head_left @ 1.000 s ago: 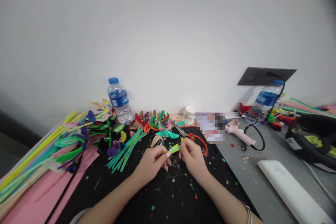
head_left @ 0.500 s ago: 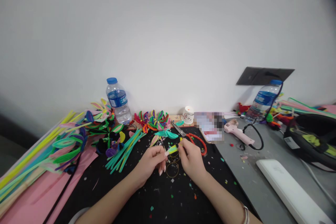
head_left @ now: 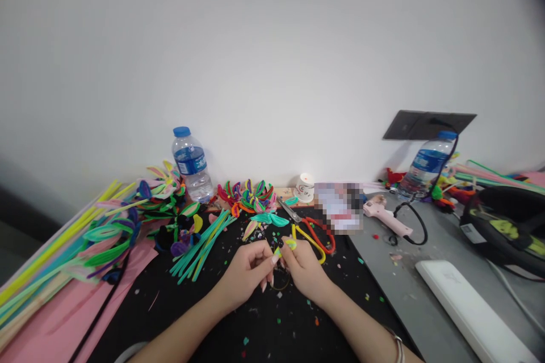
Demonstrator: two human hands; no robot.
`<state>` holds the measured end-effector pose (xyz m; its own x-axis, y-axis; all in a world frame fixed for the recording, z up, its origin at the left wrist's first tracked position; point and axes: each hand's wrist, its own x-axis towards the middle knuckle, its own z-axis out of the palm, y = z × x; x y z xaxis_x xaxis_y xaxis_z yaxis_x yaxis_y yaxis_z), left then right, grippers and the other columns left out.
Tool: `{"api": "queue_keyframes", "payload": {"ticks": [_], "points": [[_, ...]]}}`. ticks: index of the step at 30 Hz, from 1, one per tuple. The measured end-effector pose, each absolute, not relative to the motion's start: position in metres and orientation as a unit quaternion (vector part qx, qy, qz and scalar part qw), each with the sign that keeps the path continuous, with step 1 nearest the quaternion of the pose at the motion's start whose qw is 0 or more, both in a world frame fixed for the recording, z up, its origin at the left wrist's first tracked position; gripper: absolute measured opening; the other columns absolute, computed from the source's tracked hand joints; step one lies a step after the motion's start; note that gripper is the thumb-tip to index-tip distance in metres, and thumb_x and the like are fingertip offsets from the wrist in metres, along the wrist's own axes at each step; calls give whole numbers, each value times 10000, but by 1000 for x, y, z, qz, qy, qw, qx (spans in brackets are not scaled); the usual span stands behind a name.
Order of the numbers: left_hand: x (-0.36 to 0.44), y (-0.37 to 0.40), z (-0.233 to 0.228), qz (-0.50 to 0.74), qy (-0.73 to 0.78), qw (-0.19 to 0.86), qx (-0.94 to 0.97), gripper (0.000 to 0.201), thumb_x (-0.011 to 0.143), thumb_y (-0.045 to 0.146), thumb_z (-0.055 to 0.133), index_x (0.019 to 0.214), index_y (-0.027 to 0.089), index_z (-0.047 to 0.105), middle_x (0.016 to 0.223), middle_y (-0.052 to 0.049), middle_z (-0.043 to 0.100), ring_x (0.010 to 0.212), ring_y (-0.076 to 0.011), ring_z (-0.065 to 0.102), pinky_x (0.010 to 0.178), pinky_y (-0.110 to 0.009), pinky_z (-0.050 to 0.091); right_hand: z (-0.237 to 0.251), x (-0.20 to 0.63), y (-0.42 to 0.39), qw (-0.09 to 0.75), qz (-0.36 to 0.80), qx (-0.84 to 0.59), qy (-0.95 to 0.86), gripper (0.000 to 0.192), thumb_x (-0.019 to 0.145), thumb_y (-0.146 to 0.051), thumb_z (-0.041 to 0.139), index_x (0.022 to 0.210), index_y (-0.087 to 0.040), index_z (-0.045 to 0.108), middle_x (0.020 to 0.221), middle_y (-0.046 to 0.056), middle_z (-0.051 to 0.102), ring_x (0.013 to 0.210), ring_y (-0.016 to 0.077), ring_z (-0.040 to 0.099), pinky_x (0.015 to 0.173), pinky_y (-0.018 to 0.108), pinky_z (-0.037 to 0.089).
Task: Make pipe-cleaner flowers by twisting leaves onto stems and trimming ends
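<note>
at lower centre, a small, light, bendy yellow-green petal is pinched at its edges by left hand and right hand.

Between your left hand and your right hand you pinch a small yellow-green piece. Just beyond your right hand lie scissors with red and yellow handles. Under both hands the mat is black, speckled with coloured scraps. Left of your left hand lie teal and yellow sticks
</note>
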<state>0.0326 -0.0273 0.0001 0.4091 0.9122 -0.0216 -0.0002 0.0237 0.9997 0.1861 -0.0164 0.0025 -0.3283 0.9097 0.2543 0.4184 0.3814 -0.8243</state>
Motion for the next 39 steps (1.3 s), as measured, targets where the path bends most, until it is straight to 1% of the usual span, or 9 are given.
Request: {"api": "queue_keyframes", "payload": {"ticks": [2,4,9,13,17,22,25,29,39], "points": [[33,-28,1,382,391,601,583,304,820,384,534,632,163,442,499,35,520,393,-62,423,404,-175,350,4,186,-16,370,289,-443,-764,320,896,-239,330,581,-195,359,528,-34,397,484,103,377,498,229,285],[33,-28,2,382,391,598,586,300,822,380,529,634,163,441,504,32,525,398,-65,431,410,-178,356,5,186,-16,372,281,-439,-767,322,896,-230,329,575,-195,332,537,-38,381,489,100,363,496,228,273],[33,-29,2,365,401,577,611,280,834,361,507,644,166,440,516,35,523,414,-72,447,425,-184,357,5,188,-16,372,352,-419,-750,311,866,-223,397,562,-189,344,540,-51,360,502,89,346,493,213,283],[34,-30,-2,354,408,570,619,280,834,372,502,650,165,457,517,35,529,410,-75,445,418,-185,352,7,189,-15,355,403,-401,-742,321,876,-239,376,559,-188,367,524,-47,390,487,90,371,482,206,299],[34,-29,-3,355,413,580,607,290,824,387,513,646,168,448,501,39,524,393,-71,432,402,-180,340,7,189,-15,349,379,-407,-754,345,886,-257,371,550,-183,391,538,-34,427,511,100,412,509,213,312],[32,-27,1,359,409,589,598,298,820,398,513,642,174,431,488,38,522,379,-67,422,391,-176,338,3,191,-14,366,357,-417,-752,365,904,-289,364,556,-184,399,537,-38,403,500,97,385,501,219,296],[32,-27,2,353,413,589,598,307,811,398,525,627,176,419,468,43,512,362,-60,405,380,-170,314,0,192,-13,372,323,-433,-755,387,922,-313,329,558,-187,361,541,-38,379,495,98,366,501,229,279],[32,-28,3,349,427,574,605,311,809,396,520,617,178,410,448,53,496,330,-49,363,359,-168,257,1,190,-12,359,299,-449,-762,390,926,-313,316,555,-192,305,516,-45,331,480,100,328,490,241,247],[29,-24,1,357,446,545,614,323,808,410,503,602,186,397,423,69,463,317,-51,349,351,-170,252,6,194,-10,365,273,-461,-762,356,891,-250,353,551,-201,258,506,-49,310,467,98,311,469,243,231]]}}
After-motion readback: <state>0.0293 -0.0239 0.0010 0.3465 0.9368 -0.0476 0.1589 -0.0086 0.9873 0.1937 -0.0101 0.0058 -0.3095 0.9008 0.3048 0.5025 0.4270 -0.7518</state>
